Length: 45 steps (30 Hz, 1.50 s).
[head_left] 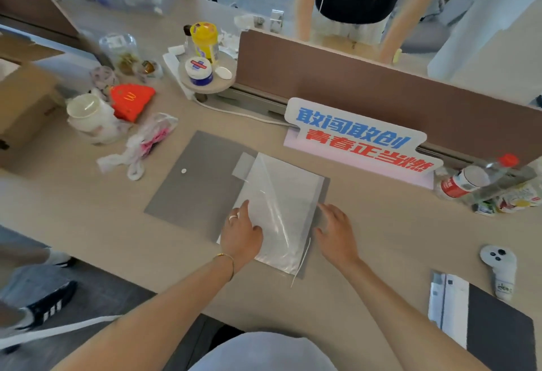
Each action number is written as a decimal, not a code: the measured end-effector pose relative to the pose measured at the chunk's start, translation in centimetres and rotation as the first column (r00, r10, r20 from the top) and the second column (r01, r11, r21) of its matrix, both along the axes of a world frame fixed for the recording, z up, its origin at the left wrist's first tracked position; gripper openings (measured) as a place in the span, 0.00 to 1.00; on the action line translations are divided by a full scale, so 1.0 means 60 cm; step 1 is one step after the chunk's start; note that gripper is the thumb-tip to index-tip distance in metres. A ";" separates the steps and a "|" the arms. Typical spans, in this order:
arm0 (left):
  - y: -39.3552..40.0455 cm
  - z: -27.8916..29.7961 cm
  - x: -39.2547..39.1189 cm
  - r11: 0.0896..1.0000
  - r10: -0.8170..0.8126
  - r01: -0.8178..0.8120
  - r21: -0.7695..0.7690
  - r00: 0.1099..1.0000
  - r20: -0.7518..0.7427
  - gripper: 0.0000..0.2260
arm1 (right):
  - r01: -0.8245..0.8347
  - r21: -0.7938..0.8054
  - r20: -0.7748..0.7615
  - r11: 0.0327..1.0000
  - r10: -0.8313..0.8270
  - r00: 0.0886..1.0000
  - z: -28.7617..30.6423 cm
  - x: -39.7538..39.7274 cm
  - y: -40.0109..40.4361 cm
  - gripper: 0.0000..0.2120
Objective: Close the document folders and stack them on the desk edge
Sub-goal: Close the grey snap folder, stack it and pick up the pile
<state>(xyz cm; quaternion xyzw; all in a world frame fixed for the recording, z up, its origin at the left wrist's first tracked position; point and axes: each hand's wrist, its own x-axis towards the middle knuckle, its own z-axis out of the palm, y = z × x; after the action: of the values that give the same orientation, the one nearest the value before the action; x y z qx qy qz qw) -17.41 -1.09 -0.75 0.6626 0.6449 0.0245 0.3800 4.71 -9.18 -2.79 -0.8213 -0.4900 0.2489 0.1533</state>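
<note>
A grey document folder with a white snap button lies flat in the middle of the desk. On its right half rests a translucent white folder, its clear flap creased diagonally. My left hand presses flat on the translucent folder's near left corner, fingers spread. My right hand hovers open at the folder's right edge, touching or just beside it. A dark folder with white paper under it lies at the desk's near right edge.
A slogan sign leans against the brown partition behind the folders. Jars, a red pouch and a plastic bag crowd the left. Bottles and a white controller sit right. A person stands beyond the partition.
</note>
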 end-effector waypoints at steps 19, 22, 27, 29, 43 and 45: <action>0.181 -0.101 -0.228 0.985 0.158 -0.165 -0.050 0.980 -0.119 0.24 | -0.134 -0.336 0.019 0.932 0.149 0.989 -0.048 -0.085 0.110 0.26; 0.207 -0.105 -0.239 0.984 0.174 -0.178 -0.029 0.979 -0.105 0.31 | -0.140 -0.374 0.021 0.917 0.159 0.987 -0.049 -0.086 0.109 0.25; 0.244 -0.110 -0.251 0.977 0.202 -0.211 -0.039 0.966 -0.163 0.52 | -0.127 -0.392 -0.004 0.911 0.137 0.991 -0.041 -0.091 0.111 0.25; 0.247 -0.109 -0.245 0.972 0.207 -0.221 -0.075 0.965 -0.161 0.55 | -0.125 -0.398 -0.013 0.909 0.130 0.991 -0.038 -0.089 0.113 0.26; 0.205 -0.051 -0.171 0.936 0.315 -0.279 -0.213 0.937 0.154 0.52 | -0.074 -0.376 -0.192 0.923 0.001 0.981 -0.008 -0.071 0.127 0.31; 0.201 -0.036 -0.165 0.931 0.334 -0.287 -0.227 0.920 0.206 0.48 | -0.054 -0.372 -0.204 0.927 -0.024 0.979 -0.008 -0.066 0.125 0.32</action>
<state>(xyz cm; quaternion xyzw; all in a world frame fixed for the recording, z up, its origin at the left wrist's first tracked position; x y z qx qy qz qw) -27.29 10.97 -2.92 0.5039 0.6904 0.1026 0.5088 0.74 -1.69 -3.30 -0.8015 -0.4211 0.4225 0.0411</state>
